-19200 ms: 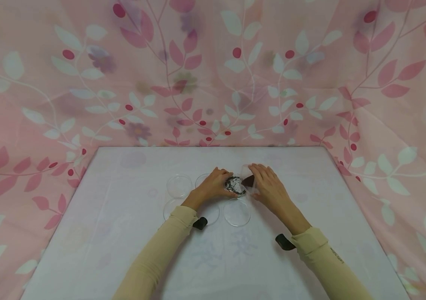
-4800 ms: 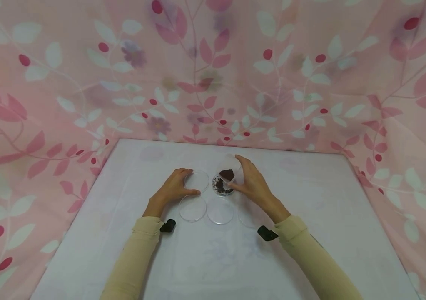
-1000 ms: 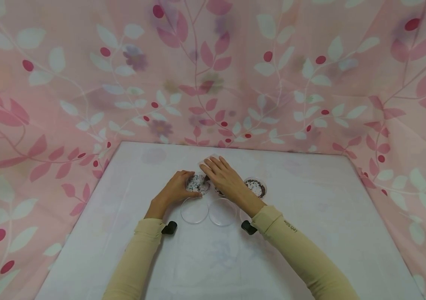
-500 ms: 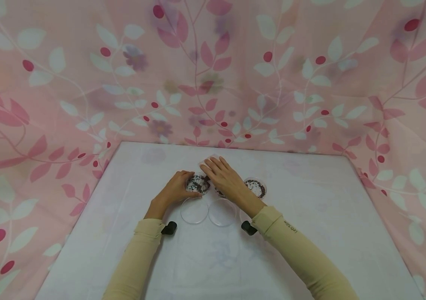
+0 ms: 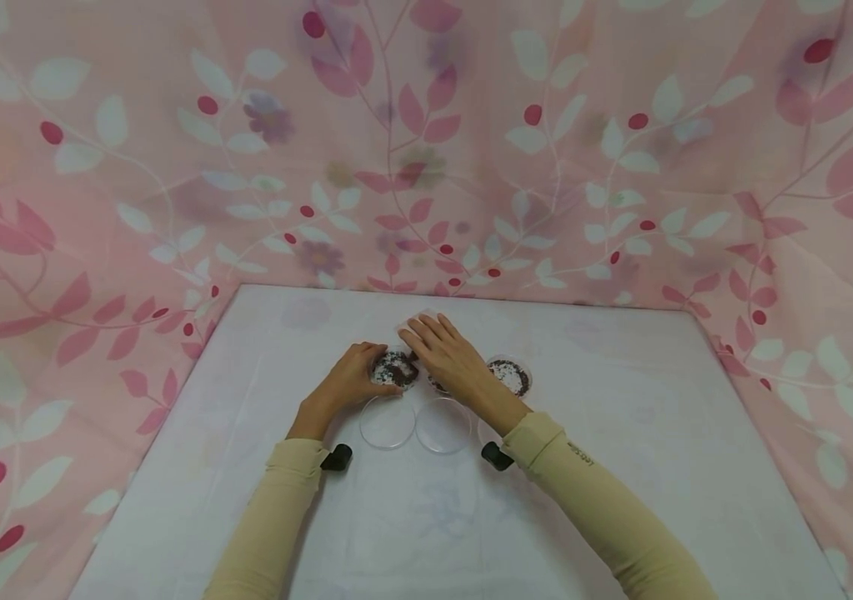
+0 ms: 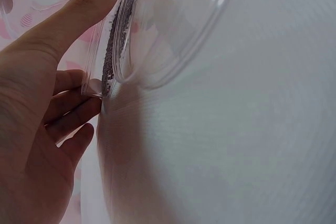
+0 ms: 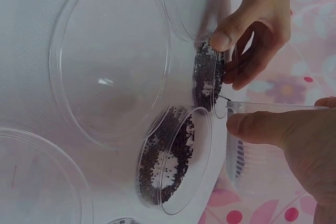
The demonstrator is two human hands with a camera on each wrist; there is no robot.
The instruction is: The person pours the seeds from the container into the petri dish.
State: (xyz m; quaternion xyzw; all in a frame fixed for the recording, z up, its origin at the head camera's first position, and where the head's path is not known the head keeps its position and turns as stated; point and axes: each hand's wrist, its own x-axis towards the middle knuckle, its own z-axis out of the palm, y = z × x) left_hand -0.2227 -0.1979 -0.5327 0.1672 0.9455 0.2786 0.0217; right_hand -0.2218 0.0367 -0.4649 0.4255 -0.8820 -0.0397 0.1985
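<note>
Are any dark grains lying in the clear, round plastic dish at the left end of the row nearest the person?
No: through that clear, round plastic dish, the head view shows only the white tabletop.

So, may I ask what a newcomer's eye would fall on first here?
Likely the pink floral curtain filling the background behind the white table. Then, toward the table's far edge, dark grains in a clear dish that the left hand grips, and the clear plastic cup the right hand holds close by.

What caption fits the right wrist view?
Right hand holds a clear container tipped toward the dish of dark grains the left hand grips.
</note>
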